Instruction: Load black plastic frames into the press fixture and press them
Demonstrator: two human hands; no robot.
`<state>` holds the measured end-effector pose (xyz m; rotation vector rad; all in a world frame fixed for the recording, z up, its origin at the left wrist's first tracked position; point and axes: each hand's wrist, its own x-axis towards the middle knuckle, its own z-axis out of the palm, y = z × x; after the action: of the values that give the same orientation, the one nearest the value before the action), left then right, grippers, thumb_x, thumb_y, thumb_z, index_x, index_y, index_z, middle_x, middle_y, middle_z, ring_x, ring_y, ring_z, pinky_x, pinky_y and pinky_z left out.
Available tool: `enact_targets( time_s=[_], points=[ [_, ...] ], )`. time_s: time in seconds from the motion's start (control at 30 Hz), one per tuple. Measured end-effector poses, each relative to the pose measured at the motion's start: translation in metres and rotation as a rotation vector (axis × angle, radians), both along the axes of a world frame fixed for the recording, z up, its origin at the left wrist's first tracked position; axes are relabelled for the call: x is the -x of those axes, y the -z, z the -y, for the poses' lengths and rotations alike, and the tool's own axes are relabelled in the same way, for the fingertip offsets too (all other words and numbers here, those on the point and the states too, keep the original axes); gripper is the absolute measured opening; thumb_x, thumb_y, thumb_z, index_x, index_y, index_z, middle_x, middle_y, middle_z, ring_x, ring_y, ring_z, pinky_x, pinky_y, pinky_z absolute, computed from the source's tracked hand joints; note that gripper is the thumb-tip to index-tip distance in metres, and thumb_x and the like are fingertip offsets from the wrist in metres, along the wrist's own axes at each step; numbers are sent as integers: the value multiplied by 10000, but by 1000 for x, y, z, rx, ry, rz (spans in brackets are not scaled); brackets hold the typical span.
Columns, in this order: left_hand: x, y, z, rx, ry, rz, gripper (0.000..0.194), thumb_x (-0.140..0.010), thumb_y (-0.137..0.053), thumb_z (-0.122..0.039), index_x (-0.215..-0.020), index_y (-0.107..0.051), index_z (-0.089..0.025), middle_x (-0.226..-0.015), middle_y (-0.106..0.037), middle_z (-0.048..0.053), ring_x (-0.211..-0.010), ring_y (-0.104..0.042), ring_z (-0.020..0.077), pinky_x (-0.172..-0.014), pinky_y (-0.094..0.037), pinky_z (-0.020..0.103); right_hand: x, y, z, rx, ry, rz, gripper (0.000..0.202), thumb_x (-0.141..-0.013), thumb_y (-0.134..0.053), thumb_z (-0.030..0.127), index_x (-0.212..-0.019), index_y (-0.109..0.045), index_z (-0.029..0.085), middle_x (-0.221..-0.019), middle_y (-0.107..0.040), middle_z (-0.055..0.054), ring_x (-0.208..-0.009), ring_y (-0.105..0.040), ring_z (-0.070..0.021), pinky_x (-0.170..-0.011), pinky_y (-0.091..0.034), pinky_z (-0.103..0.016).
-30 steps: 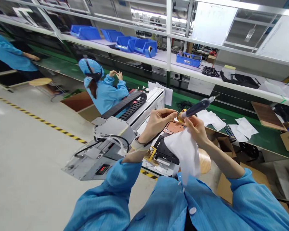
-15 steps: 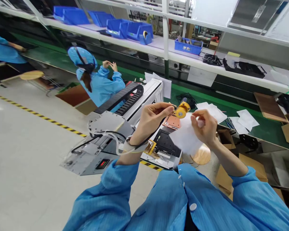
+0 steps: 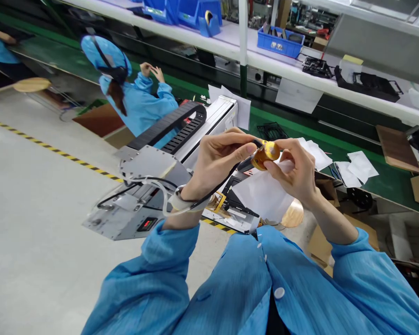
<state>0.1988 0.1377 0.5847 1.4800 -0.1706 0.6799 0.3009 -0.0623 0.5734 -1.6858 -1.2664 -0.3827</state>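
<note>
My left hand is closed, thumb and fingers pinching the near side of a yellow metal cylindrical fitting that has a black end. A white wristband with a black cord circles that wrist. On the other side, my right hand is closed on a thin white sheet, which looks like a wipe or paper and hangs below the fingers. Its thumb and fingertips also touch the fitting's round end face. Beneath the sheet, a black flat plate lies on the machine's bed, partly covered.
A linear-axis machine with a black cable chain stands at left. Beyond it, a co-worker in blue sits at the green bench. White sheets and a black frame lie on the bench. Cardboard boxes stand lower right.
My right hand has moved left and up to the yellow fitting, bringing the white sheet along. The fitting has turned in my left hand. The camera view has tilted downward.
</note>
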Motion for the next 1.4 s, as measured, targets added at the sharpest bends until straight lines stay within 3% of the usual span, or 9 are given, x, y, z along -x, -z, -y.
enact_targets(
  time_s=[0.2,0.47,0.67,0.8,0.93,1.1,1.17,1.23,1.4],
  points=[
    [3,-4,-2,-97,24,22,336,-969,-926,-601,-1063,-944,-278,-1022,-833,82,-956,-773,211,-808,-661,362,0,-3,2,47,-112,-178,427,-1117,-675,670,-1220,-675,256,-1073,-702,-33,-857,-670,-162,-759,-614,-332],
    [2,-1,0,-80,50,-3,399,-943,-925,-664,-1028,-930,-274,-1002,-812,68,-980,-776,238,-836,-682,396,-1,-13,7,90,-252,-325,448,-1140,-637,686,-1233,-661,249,-1096,-695,-41,-899,-673,-163,-773,-611,-317],
    [1,13,4,-41,15,-41,498,-952,-849,-776,-1034,-913,-289,-987,-783,66,-996,-763,256,-875,-673,432,-6,-12,3,100,-340,-422,464,-1111,-692,693,-1206,-645,242,-1043,-669,-20,-823,-628,-135,-701,-566,-283],
    [4,36,2,51,-78,-65,514,-1012,-765,-785,-1058,-914,-296,-943,-755,61,-877,-704,213,-816,-629,386,-9,-8,-1,33,-405,-513,458,-1128,-655,699,-1149,-615,244,-977,-659,-2,-821,-639,-132,-737,-579,-286],
    [40,75,-8,12,-267,-230,435,-1024,-812,-688,-1104,-917,-274,-974,-806,64,-851,-681,183,-793,-584,326,-18,-2,-1,-1,-403,-521,459,-1113,-674,702,-1143,-607,249,-1001,-671,-7,-833,-657,-133,-753,-586,-296],
    [133,111,-12,95,-464,-431,436,-886,-986,-552,-1204,-898,-267,-1082,-850,93,-951,-754,229,-787,-608,329,-34,7,4,70,-388,-436,479,-1097,-658,723,-1180,-616,253,-1011,-672,-16,-822,-655,-146,-707,-585,-307],
    [161,115,-7,213,-489,-368,484,-874,-964,-617,-1200,-893,-266,-1049,-848,108,-867,-732,238,-717,-601,359,-39,9,3,101,-369,-377,471,-1099,-642,710,-1207,-630,253,-1013,-670,-26,-855,-675,-169,-732,-612,-336],
    [175,115,-1,293,-529,-301,450,-899,-921,-656,-1134,-887,-273,-1016,-838,103,-812,-707,226,-683,-589,367,-42,9,-2,122,-359,-312,448,-1100,-641,684,-1227,-647,255,-1015,-668,-35,-879,-691,-187,-748,-630,-360],
    [175,108,6,249,-828,-234,357,-987,-882,-567,-845,-743,-270,-785,-675,14,-741,-630,181,-672,-525,348,-39,4,-22,79,-456,-240,355,-1126,-655,590,-1186,-646,240,-1021,-692,-40,-801,-680,-162,-684,-609,-336]
  ],
)
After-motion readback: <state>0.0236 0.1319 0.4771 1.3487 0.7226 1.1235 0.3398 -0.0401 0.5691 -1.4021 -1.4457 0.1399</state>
